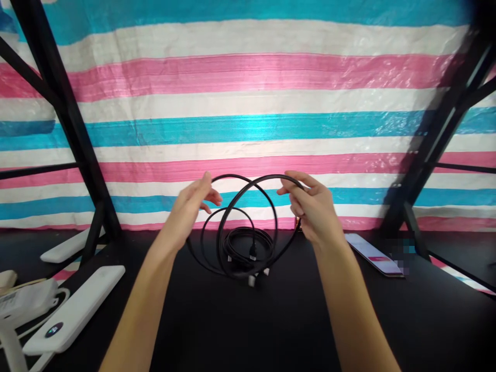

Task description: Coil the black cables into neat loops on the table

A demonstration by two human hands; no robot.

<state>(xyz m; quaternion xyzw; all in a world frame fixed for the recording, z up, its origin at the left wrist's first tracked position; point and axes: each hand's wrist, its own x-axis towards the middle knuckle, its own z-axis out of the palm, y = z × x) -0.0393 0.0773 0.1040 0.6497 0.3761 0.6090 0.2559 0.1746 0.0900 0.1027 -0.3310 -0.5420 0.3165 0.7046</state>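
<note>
A black cable (219, 235) hangs in wide overlapping loops between my two hands, above a black tabletop (240, 325). My right hand (313, 204) pinches the upper right of a loop between thumb and fingers. On the other side, my left hand (189, 206) is curled around the upper left of another loop; its exact grip is partly hidden behind the fingers. Below and behind the loops lies a coil of thinner black cable (232, 235). Metal-tipped plugs (251, 280) show at the bottom of the loops, and which cable each belongs to cannot be made out.
A white power bank (83, 305) with a small display lies at left, beside a white power strip (27, 302) and cords. A phone (374, 254) lies at right. Black frame posts (73, 129) rise on both sides before a striped plastic sheet (248, 77).
</note>
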